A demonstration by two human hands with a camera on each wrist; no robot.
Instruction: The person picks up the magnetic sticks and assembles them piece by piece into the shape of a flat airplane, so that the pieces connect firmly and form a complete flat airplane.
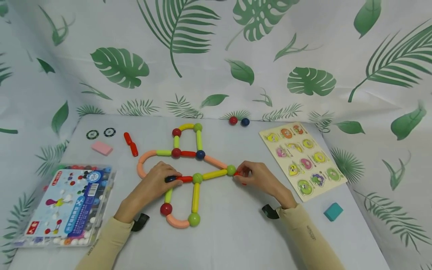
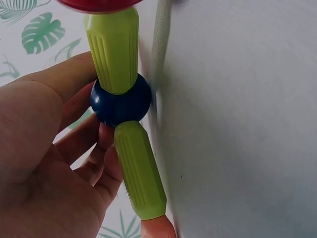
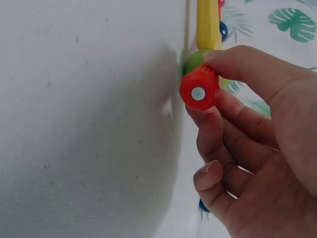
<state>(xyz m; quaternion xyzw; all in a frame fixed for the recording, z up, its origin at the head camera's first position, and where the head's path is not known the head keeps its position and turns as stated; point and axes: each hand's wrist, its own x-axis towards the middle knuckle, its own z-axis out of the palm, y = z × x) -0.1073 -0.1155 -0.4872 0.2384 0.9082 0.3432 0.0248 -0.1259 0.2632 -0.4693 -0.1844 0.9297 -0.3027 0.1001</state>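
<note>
A flat figure of magnetic balls and sticks lies on the table. My left hand (image 1: 157, 182) grips a dark blue ball (image 2: 121, 99) at its left side, thumb and fingers around it. Two lime sticks (image 2: 140, 171) meet that ball in the left wrist view. A red stick (image 1: 185, 179) runs from it to a green ball (image 1: 197, 178). At the figure's right tip, my right hand (image 1: 256, 176) pinches a short red stick (image 3: 199, 89) between thumb and fingers. Its near end shows a silver disc, and its far end is against a green ball (image 1: 231, 170).
A clear box (image 1: 108, 187) of parts stands at left. Behind it are a pink block (image 1: 102, 147), two black-rimmed discs (image 1: 92, 134) and two red sticks (image 1: 131, 144). Red (image 1: 233, 120) and blue (image 1: 245, 122) balls sit at the back. A picture board (image 1: 280, 146) and teal block (image 1: 333, 212) lie right.
</note>
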